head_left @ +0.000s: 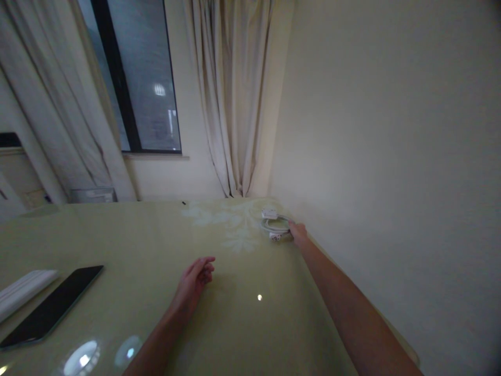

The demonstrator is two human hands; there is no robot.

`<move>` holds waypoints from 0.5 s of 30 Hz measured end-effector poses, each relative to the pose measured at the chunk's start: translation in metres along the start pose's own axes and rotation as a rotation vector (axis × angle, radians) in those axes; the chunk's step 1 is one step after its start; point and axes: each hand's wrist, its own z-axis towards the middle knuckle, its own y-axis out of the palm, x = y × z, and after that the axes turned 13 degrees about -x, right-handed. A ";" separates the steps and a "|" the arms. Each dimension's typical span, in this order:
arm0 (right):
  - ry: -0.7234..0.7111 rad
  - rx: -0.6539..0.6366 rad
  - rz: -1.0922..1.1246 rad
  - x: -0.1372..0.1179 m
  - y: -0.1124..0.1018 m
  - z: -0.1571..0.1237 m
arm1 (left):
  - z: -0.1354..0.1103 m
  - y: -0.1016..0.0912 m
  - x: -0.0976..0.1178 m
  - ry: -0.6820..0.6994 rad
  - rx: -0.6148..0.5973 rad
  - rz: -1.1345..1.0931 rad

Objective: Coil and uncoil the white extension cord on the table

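My right hand (298,233) reaches to the far right corner of a glossy pale-green table (156,250) and touches a coiled white cable with a plug and adapter (275,224). Its fingers are curled at the coil; whether they grip it is hard to tell. My left hand (194,280) hovers over the middle of the table with fingers loosely bent and apart, holding nothing.
A dark tablet (52,305) and a white keyboard-like slab (23,290) lie at the left of the table. A cream wall (391,156) runs along the table's right edge. Curtains (235,94) and a dark window (136,78) stand behind.
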 end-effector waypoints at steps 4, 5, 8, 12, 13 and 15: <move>-0.173 -0.021 -0.170 -0.007 0.017 -0.040 | -0.001 0.002 0.002 0.041 -0.007 0.084; -0.227 -0.068 -0.195 -0.006 0.028 -0.056 | -0.003 0.003 0.002 0.051 -0.016 0.112; -0.395 -0.302 -0.235 0.003 0.070 -0.118 | -0.011 0.007 -0.001 0.081 -0.067 0.235; -0.833 -0.968 -0.311 0.026 0.119 -0.201 | -0.024 0.004 -0.008 0.210 -0.243 0.732; -0.889 -1.099 -0.334 0.032 0.126 -0.215 | -0.026 0.002 -0.009 0.233 -0.267 0.819; -0.886 -1.163 -0.393 0.040 0.134 -0.231 | -0.028 -0.003 -0.011 0.239 -0.276 0.887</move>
